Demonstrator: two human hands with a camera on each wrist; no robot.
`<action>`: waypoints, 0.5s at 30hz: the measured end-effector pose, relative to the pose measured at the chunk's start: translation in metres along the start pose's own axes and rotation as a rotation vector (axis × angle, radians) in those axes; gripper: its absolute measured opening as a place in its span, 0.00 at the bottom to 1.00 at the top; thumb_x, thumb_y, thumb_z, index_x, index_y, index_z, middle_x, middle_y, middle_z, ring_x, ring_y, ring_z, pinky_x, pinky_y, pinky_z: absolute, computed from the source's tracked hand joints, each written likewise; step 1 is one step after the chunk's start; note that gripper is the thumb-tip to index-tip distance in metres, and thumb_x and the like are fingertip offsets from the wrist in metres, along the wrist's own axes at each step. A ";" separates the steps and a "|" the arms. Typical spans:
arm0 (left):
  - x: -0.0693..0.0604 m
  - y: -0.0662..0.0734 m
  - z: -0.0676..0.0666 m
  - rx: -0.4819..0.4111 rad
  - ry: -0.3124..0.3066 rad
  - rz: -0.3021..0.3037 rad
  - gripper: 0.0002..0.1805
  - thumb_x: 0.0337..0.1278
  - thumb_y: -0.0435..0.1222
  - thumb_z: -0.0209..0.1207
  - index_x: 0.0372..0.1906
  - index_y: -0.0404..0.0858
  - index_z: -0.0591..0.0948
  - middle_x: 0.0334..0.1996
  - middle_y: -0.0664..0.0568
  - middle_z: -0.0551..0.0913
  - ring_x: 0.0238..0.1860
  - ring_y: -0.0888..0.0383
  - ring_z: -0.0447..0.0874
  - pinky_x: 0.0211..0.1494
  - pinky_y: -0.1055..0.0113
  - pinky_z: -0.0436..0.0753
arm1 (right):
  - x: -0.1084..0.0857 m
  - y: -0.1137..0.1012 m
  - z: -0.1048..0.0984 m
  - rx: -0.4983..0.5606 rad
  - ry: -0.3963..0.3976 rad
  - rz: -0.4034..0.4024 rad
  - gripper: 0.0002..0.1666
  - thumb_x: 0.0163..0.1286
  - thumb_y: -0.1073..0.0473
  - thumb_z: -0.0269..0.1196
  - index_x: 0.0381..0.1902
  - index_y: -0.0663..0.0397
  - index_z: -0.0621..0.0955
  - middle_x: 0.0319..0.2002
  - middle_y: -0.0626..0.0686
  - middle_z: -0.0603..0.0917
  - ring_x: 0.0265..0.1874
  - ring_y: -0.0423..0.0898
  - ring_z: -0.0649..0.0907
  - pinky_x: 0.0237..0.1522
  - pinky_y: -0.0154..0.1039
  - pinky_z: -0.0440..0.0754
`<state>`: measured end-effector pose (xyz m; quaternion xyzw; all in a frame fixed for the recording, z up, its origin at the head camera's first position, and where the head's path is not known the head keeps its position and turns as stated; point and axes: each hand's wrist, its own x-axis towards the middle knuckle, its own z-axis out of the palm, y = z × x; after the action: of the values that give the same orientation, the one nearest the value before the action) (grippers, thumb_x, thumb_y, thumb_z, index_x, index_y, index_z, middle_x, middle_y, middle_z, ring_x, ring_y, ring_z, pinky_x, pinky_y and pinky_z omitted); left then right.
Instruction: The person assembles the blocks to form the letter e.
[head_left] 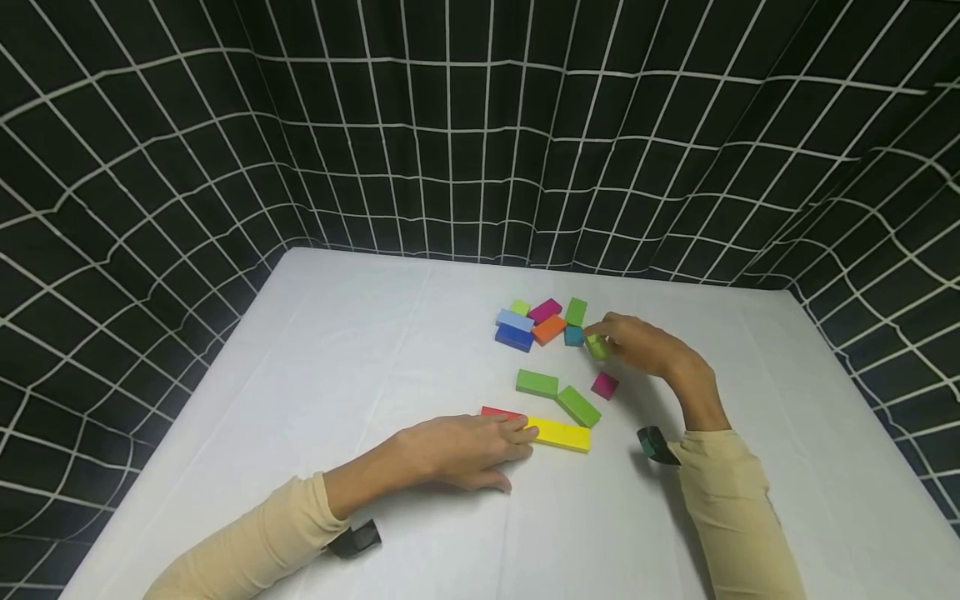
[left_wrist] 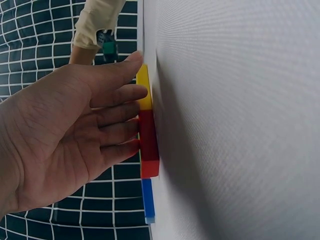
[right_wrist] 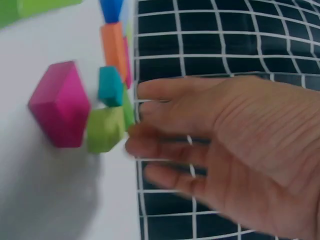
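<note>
My left hand (head_left: 468, 450) lies palm down with its fingers straight, the fingertips touching a red block (left_wrist: 148, 135) and the near end of a yellow block (head_left: 562, 435), which stand end to end in a row. Farther right, my right hand (head_left: 637, 343) hovers at a light green cube (right_wrist: 105, 130). Its fingers are loosely bent beside the cube, not closed round it in the right wrist view. A teal cube (head_left: 573, 336) sits just left of that cube, and a magenta cube (head_left: 604, 386) lies nearer to me.
Two green blocks, one level (head_left: 537, 383) and one slanted (head_left: 578, 407), lie beyond the yellow block. Toward the back is a cluster of blue (head_left: 513, 337), light blue (head_left: 515, 320), orange (head_left: 550, 330), magenta (head_left: 545, 311) and green (head_left: 576, 312) blocks. A gridded dark curtain (head_left: 465, 150) surrounds the white table (head_left: 337, 358).
</note>
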<state>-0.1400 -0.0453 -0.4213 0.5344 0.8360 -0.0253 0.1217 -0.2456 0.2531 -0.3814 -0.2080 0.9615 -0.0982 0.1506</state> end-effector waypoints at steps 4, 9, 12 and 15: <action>0.001 0.000 0.001 -0.006 0.012 0.011 0.28 0.74 0.54 0.58 0.71 0.47 0.76 0.80 0.55 0.68 0.82 0.56 0.63 0.81 0.63 0.71 | 0.000 0.008 0.001 0.017 -0.114 0.044 0.24 0.73 0.66 0.64 0.66 0.55 0.83 0.49 0.60 0.84 0.43 0.51 0.80 0.49 0.47 0.89; 0.001 -0.001 0.001 0.003 0.017 0.013 0.29 0.74 0.54 0.59 0.71 0.46 0.76 0.80 0.55 0.69 0.82 0.56 0.64 0.80 0.64 0.71 | -0.003 0.015 -0.001 0.008 -0.096 0.080 0.22 0.70 0.62 0.69 0.62 0.54 0.85 0.50 0.61 0.85 0.46 0.53 0.82 0.53 0.52 0.90; 0.001 -0.001 0.001 0.002 0.010 0.008 0.29 0.74 0.54 0.58 0.73 0.47 0.75 0.80 0.55 0.68 0.82 0.56 0.63 0.81 0.63 0.71 | -0.001 0.017 0.001 0.011 -0.058 0.123 0.28 0.69 0.61 0.71 0.67 0.53 0.81 0.53 0.63 0.85 0.48 0.56 0.83 0.55 0.56 0.90; -0.001 -0.001 0.000 -0.005 0.003 0.003 0.29 0.74 0.54 0.58 0.73 0.47 0.75 0.80 0.55 0.68 0.83 0.56 0.63 0.81 0.62 0.71 | 0.004 0.016 0.007 0.029 -0.055 0.165 0.33 0.70 0.59 0.70 0.71 0.52 0.76 0.57 0.64 0.84 0.53 0.59 0.82 0.59 0.61 0.86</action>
<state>-0.1404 -0.0465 -0.4208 0.5354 0.8355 -0.0224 0.1215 -0.2532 0.2650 -0.3930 -0.1283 0.9693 -0.0938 0.1876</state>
